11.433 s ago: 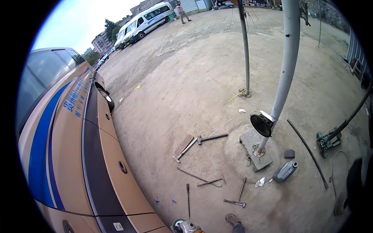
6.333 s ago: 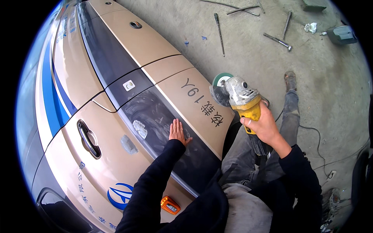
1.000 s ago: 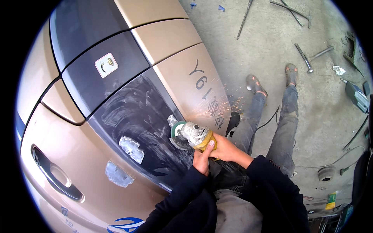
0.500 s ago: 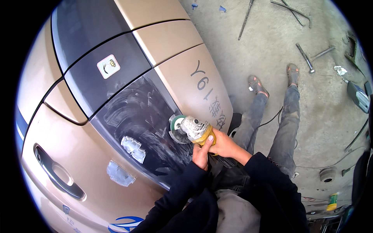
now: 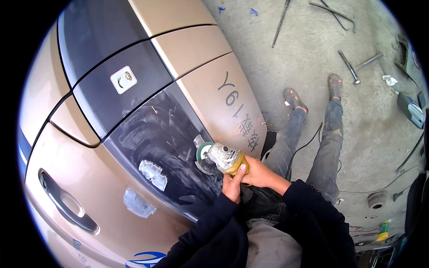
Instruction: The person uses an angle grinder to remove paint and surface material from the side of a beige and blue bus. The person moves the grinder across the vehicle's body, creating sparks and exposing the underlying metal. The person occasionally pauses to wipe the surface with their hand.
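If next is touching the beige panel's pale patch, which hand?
Left, probably. The left hand and right hand both grip the grinder, but the left is nearer the pale patch; the right would likely have to reach across the left.

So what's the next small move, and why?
I'd probably ease the angle grinder and its green disc slightly along the dark panel: sparks are flying, left hand and right hand both grip the tool, and the silvery patch beside the disc borders dark panel.
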The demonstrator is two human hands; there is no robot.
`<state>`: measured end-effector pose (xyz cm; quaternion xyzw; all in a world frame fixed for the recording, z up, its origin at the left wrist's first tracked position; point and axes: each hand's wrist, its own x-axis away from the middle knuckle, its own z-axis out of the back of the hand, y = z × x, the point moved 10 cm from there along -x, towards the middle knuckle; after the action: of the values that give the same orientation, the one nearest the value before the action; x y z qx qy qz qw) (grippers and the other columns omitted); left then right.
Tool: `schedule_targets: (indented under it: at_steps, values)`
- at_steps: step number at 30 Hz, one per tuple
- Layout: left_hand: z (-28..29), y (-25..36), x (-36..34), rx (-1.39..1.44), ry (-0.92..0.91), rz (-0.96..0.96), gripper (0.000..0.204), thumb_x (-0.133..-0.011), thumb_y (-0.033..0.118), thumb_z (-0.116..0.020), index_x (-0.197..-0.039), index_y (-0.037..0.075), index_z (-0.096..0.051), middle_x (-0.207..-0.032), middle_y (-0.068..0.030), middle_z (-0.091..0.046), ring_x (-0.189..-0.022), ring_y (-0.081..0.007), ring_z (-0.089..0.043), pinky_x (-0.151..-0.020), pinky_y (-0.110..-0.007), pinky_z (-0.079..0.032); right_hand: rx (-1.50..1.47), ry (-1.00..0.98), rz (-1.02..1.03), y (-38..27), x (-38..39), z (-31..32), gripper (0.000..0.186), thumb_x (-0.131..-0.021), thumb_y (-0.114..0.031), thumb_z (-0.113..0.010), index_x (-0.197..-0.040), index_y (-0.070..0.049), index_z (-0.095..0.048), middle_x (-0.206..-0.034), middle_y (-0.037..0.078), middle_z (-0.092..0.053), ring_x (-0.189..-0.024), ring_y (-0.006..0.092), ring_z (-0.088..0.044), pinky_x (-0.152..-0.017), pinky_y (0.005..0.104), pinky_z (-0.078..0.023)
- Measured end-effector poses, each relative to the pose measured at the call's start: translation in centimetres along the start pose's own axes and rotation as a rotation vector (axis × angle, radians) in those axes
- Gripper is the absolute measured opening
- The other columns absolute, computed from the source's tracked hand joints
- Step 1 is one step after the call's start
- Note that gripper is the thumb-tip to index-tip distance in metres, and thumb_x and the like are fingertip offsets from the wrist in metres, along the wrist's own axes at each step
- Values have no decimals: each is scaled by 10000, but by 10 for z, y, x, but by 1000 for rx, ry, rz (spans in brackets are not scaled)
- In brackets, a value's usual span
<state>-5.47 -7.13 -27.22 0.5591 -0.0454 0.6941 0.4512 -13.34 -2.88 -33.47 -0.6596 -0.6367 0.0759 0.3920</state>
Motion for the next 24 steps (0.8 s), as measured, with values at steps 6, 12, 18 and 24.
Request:
schedule_targets:
  at_steps: [6, 12, 18, 24]
  values:
    - [-9, 24, -10, -3, -35, -25, 561, -999, 231, -688, -1415, -71, -463, -1355, -139, -592, -1238, -199, -563, -1091, -341, -409, 56, -11, 7, 4, -19, 0, 657, -797, -249, -784, -1332, 12, -504, -1150, 262, -681, -1093, 445, -650, -924, 450, -519]
    - [-9, 27, -19, 35, -33, -20, 556, -1001, 223, -683, -1422, -64, -461, -1382, -140, -573, -1253, -207, -554, -1100, -348, -400, 20, 4, 26, -10, -28, 6, 652, -801, -241, -781, -1327, 20, -499, -1125, 254, -688, -1074, 443, -660, -917, 441, -522]
    - [-8, 26, -10, -26, -12, -62, 574, -992, 240, -697, -1406, -85, -468, -1372, -162, -578, -1246, -213, -557, -1089, -350, -410, 19, -10, 34, -7, -18, 2, 688, -813, -242, -779, -1368, 20, -470, -1177, 258, -669, -1103, 430, -650, -943, 436, -515]
    - [-5, 31, -25, 0, -46, -57, 589, -988, 239, -704, -1426, -62, -449, -1372, -149, -574, -1253, -209, -547, -1102, -348, -393, 18, -15, -54, -6, -32, 3, 678, -801, -238, -787, -1360, 8, -492, -1184, 248, -671, -1092, 429, -653, -933, 438, -517]
